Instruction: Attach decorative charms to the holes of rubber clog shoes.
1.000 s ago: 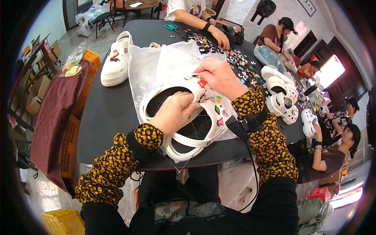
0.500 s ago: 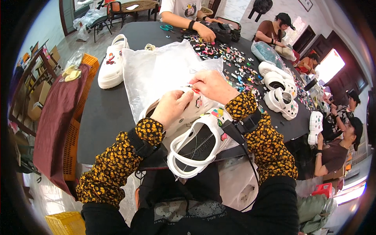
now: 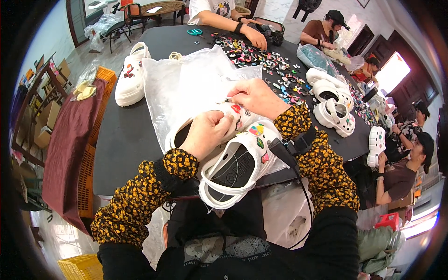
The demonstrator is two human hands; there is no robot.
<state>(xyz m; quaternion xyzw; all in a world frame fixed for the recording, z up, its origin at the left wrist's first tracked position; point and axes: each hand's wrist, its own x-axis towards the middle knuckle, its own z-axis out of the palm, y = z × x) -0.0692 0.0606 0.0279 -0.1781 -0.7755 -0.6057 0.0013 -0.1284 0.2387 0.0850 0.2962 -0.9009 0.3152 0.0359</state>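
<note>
Two white clogs with colourful charms lie at the table's near edge. The near clog (image 3: 255, 148) shows its dark insole and raised heel strap, with a thin clear thread across its opening. My left hand (image 3: 205, 134) is closed on the upper of the far clog (image 3: 171, 138), thumb and forefinger pressed together beside its charms. Above that clog's toe, my right hand (image 3: 259, 99) is closed in a pinch; a small dark tip shows at its fingertips, too small to name. A red charm (image 3: 236, 108) sits just below them. A white plastic bag (image 3: 179, 84) lies under and beyond the clogs.
Another white clog (image 3: 130, 77) stands at the left. Loose charms (image 3: 280, 70) spread over the dark table (image 3: 119, 149); several white clogs (image 3: 333, 119) stand at the right. Teal scissors (image 3: 194, 32) lie at the back. Co-workers sit around; one person's hand (image 3: 255, 37) reaches into the charms.
My right hand has lifted slightly away from the far clog's toe, and the red charm shows more. My left hand has shifted a little down. The person opposite has moved a hand to the right.
</note>
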